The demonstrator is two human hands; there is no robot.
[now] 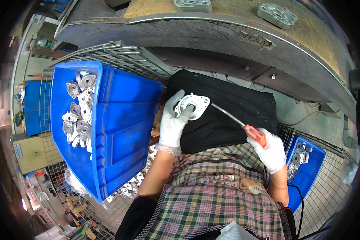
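White gloves cover both my hands. A silvery cast metal housing (pixel 196 105), flat with a round recess, sits in my left hand (pixel 174 120), which grips it with the thumb over its middle. My right hand (pixel 269 151) is wrapped round the red handle of a screwdriver (pixel 250 130). Its long thin shaft points up and left, and the tip is close to the right edge of the housing, seemingly just apart from it. Both hands are above a black cloth (pixel 228 108) spread in front of my checked apron (pixel 216 196).
At my left a large tilted blue bin (pixel 124 112) holds several similar castings (pixel 82 108). A smaller blue bin (pixel 314 160) with parts stands at the right. Ahead is a metal workbench (pixel 212 32) bearing two castings, one a round housing (pixel 278 16). Wire mesh (pixel 52 148) runs alongside.
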